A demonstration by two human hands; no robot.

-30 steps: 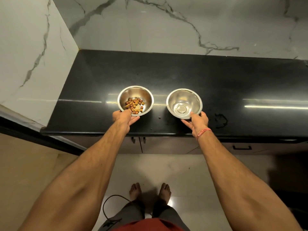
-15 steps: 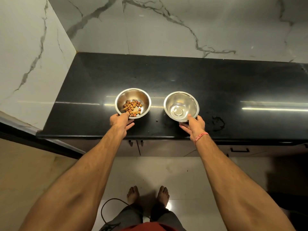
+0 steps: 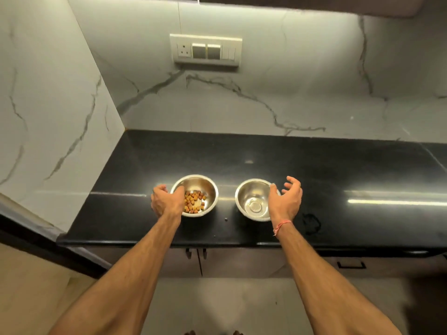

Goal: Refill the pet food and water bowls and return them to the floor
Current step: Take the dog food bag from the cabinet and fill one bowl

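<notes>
Two steel bowls stand side by side on the black countertop (image 3: 314, 170). The food bowl (image 3: 205, 187), on the left, holds brown kibble (image 3: 193, 201). The water bowl (image 3: 251, 199), on the right, shows a shiny bottom, and I cannot tell whether water is in it. My left hand (image 3: 165, 201) is at the food bowl's left rim with its thumb over the rim and its fingers loosely curled just outside. My right hand (image 3: 286, 199) is at the water bowl's right side, fingers spread, thumb at the rim.
Marble walls close the counter at the back and left, with a switch panel (image 3: 205, 50) on the back wall. Dark cabinet doors (image 3: 217, 262) sit under the counter. A dark smudge (image 3: 312, 223) marks the counter right of the water bowl. Pale floor lies below.
Both hands left the bowls' near rims and moved to their outer sides, the right hand opening wide. The view tilted up, bringing the switch panel into sight. The bowls stayed put.
</notes>
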